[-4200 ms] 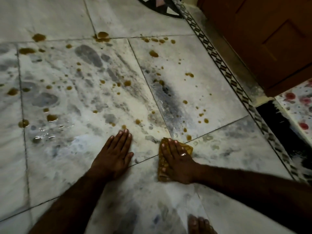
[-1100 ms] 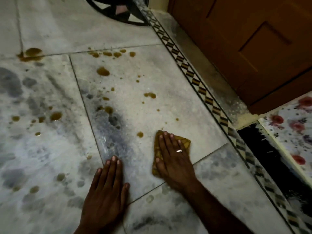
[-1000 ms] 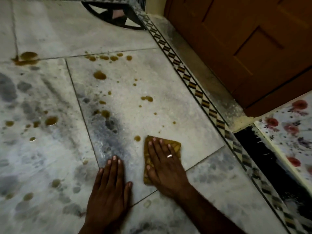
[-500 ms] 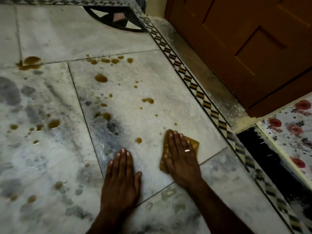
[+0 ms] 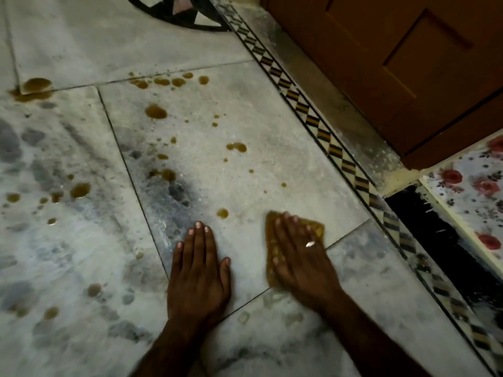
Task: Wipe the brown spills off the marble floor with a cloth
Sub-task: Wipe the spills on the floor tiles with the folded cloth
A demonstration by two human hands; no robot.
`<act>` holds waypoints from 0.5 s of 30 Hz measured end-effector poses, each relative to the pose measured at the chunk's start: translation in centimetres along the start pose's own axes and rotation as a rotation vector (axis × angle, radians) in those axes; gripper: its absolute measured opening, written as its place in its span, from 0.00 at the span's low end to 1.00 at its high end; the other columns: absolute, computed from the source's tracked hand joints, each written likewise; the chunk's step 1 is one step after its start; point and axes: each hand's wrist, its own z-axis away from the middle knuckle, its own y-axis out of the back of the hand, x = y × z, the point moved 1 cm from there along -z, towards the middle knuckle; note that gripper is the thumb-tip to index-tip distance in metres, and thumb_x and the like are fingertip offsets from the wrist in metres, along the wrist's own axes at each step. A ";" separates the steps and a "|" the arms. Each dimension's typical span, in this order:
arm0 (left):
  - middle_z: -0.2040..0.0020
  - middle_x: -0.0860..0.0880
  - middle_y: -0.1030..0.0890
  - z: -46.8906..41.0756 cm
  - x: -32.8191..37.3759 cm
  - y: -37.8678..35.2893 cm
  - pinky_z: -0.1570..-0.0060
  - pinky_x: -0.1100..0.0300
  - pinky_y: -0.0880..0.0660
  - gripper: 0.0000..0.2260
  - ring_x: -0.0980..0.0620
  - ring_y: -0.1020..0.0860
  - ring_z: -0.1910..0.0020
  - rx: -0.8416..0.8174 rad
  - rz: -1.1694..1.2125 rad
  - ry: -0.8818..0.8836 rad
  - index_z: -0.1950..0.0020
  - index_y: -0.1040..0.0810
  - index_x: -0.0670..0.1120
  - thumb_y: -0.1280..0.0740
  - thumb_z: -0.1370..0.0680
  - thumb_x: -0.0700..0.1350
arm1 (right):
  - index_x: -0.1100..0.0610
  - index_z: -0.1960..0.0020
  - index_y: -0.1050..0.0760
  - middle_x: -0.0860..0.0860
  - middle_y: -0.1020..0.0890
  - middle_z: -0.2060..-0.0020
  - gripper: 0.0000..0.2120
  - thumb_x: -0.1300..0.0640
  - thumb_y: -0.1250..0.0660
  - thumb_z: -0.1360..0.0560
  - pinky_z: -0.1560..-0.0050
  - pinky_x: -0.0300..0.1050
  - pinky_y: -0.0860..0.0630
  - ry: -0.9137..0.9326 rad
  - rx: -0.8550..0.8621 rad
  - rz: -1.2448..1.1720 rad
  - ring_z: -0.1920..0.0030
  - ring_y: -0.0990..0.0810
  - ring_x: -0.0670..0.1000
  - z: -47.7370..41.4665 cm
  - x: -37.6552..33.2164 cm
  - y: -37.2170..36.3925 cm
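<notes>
A folded yellow-brown cloth (image 5: 317, 227) lies flat on the white marble floor (image 5: 245, 110). My right hand (image 5: 299, 257), slightly blurred, presses on it with fingers spread and a ring on one finger. My left hand (image 5: 198, 270) rests palm-down on the bare marble to the cloth's left, holding nothing. Brown spills dot the tiles ahead: a drop (image 5: 222, 213) just ahead of the cloth's left corner, a pair (image 5: 236, 147) farther up, a larger blot (image 5: 155, 112), a row (image 5: 168, 81) along the tile joint, and more (image 5: 80, 190) on the left tile.
A patterned inlay border (image 5: 326, 137) runs diagonally on the right, with a brown wooden door (image 5: 394, 63) beyond it. A floral mat (image 5: 473, 186) and a black strip (image 5: 441, 240) lie at the right edge. A dark round inlay (image 5: 185, 14) sits at the top.
My right hand has slid the cloth a little to the right along the tile's near edge, after an earlier sweep left. My left hand stays planted on the marble.
</notes>
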 end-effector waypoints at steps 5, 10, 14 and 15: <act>0.20 0.36 0.40 -1.1 -0.3 -0.2 0.24 0.41 0.40 0.30 0.40 0.40 0.20 -0.015 -0.005 -0.036 0.21 0.41 0.35 0.46 0.17 0.53 | 0.61 0.17 0.52 0.58 0.49 0.18 0.37 0.42 0.52 0.19 0.19 0.53 0.53 -0.182 -0.029 -0.030 0.18 0.51 0.56 -5.3 3.4 -0.2; 0.19 0.37 0.42 -1.4 -0.3 -0.1 0.23 0.41 0.42 0.33 0.40 0.42 0.19 -0.056 -0.012 0.002 0.19 0.44 0.36 0.46 0.18 0.56 | 0.64 0.18 0.51 0.61 0.47 0.18 0.38 0.41 0.55 0.21 0.20 0.52 0.56 -0.170 -0.040 -0.041 0.18 0.49 0.59 -10.3 3.0 0.0; 0.19 0.36 0.43 -1.5 -0.2 0.0 0.22 0.42 0.44 0.34 0.40 0.43 0.19 -0.052 -0.010 0.013 0.19 0.46 0.36 0.46 0.19 0.56 | 0.64 0.19 0.46 0.61 0.42 0.19 0.37 0.43 0.52 0.20 0.20 0.57 0.49 -0.055 -0.039 -0.046 0.19 0.44 0.60 -12.4 -0.2 -0.1; 0.19 0.36 0.43 -1.4 -0.3 0.1 0.22 0.42 0.44 0.34 0.39 0.44 0.19 -0.046 -0.010 0.011 0.19 0.46 0.36 0.46 0.18 0.55 | 0.64 0.19 0.44 0.61 0.40 0.20 0.36 0.44 0.51 0.20 0.20 0.59 0.46 -0.007 -0.033 -0.041 0.19 0.43 0.60 -12.5 -1.4 -0.3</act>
